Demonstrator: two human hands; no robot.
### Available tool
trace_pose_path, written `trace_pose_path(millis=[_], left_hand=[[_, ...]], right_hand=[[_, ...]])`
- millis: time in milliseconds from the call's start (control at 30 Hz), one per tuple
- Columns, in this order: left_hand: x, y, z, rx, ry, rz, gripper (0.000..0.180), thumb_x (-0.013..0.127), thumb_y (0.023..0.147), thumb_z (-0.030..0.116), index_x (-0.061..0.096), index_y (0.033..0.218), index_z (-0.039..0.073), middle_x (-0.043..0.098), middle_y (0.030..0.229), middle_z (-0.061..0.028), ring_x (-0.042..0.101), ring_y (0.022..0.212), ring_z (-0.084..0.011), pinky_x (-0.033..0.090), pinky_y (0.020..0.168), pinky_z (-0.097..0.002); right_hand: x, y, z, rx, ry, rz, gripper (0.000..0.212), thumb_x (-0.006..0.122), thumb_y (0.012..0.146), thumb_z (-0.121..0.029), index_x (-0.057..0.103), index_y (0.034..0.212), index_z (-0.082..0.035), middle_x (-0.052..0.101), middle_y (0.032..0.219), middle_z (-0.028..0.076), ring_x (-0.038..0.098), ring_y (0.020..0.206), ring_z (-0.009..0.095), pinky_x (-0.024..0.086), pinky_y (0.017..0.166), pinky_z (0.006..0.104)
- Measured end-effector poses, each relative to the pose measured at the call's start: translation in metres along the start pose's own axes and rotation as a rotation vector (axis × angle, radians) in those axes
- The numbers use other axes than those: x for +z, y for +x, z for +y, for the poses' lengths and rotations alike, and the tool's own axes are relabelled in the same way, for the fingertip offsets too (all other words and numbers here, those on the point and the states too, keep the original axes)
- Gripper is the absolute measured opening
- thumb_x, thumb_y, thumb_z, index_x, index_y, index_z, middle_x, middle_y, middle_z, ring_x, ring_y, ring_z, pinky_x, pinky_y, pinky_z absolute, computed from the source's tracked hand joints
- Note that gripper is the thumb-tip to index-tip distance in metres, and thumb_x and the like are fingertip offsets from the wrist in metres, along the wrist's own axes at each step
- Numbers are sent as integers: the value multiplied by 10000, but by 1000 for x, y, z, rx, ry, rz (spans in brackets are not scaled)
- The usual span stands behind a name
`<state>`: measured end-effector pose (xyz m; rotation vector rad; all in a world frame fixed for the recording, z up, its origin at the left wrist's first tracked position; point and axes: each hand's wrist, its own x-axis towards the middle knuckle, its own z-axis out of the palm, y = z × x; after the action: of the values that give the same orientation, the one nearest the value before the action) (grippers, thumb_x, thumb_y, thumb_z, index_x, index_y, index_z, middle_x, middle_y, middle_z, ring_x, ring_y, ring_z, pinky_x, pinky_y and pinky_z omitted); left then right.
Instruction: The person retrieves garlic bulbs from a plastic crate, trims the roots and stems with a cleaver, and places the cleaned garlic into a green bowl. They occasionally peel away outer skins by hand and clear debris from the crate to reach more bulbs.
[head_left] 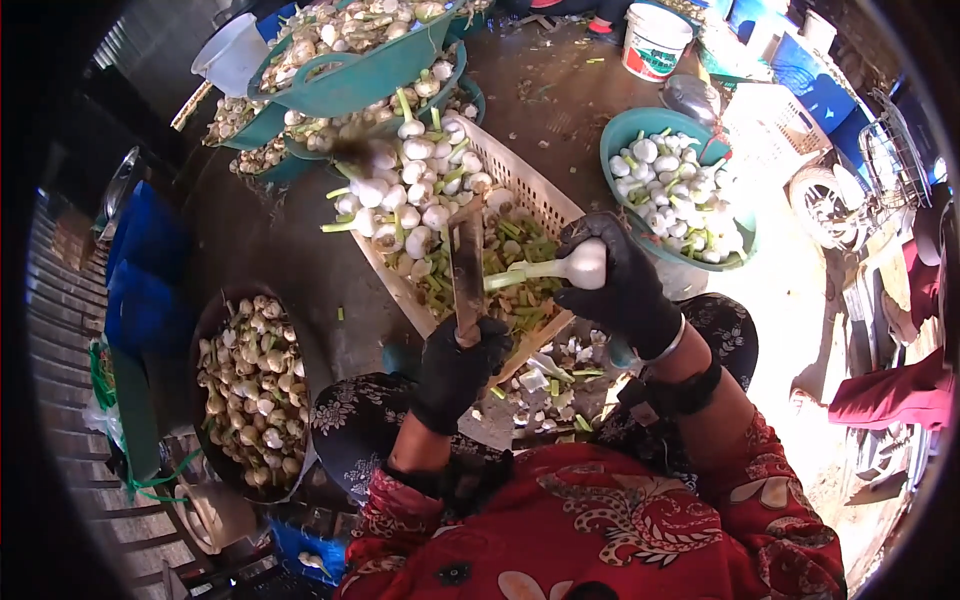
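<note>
My right hand point(625, 285), in a black glove, is closed around a white garlic bulb point(586, 265). The bulb's pale green stem point(522, 272) points left, its end close beside the blade. In my left hand point(462, 365), also gloved in black, is the lower end of a knife point(467, 270) with a long, flat, brownish blade standing nearly upright. Both hands are over the near part of a cream plastic crate point(525, 185). Cut green stem pieces point(520, 245) lie in the crate, and whole garlic bulbs with stems point(415, 185) are heaped at its far end.
At the right, a green basin point(615, 150) holds trimmed white bulbs. A dark tub point(215, 420) of brownish bulbs stands at the left. Stacked green tubs point(345, 85) of garlic rise at the back left. Peelings point(550, 390) litter the floor between my knees. A white bucket point(655, 40) stands farther back.
</note>
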<state>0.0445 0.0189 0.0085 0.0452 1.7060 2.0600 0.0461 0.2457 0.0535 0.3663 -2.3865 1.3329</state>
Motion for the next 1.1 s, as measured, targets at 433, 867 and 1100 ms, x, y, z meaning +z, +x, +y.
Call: trace_pose_path(millis=[433, 867, 1100], left_hand=[[-18, -2, -38, -51, 243, 36, 229, 634, 761, 88, 566, 954, -14, 618, 745, -80, 576, 600, -135, 473, 534, -263], [-43, 10, 43, 81, -73, 384, 157, 628, 747, -38, 566, 884, 7, 588, 712, -65, 546, 533, -129, 422, 452, -240], [-47, 15, 50, -156, -46, 395, 150, 653, 730, -62, 585, 851, -5, 577, 721, -43, 542, 568, -103, 433, 494, -230]], right_hand=[[-14, 13, 9, -167, -410, 256, 481, 661, 639, -100, 464, 1073, -34, 513, 992, 161, 503, 949, 348, 428, 806, 420], [104, 80, 115, 644, 200, -8, 249, 677, 684, -214, 609, 835, -28, 632, 792, 120, 608, 726, 226, 479, 686, 321], [250, 125, 175, 582, -276, -223, 337, 611, 684, -215, 570, 951, -15, 612, 914, 200, 588, 853, 360, 465, 770, 419]])
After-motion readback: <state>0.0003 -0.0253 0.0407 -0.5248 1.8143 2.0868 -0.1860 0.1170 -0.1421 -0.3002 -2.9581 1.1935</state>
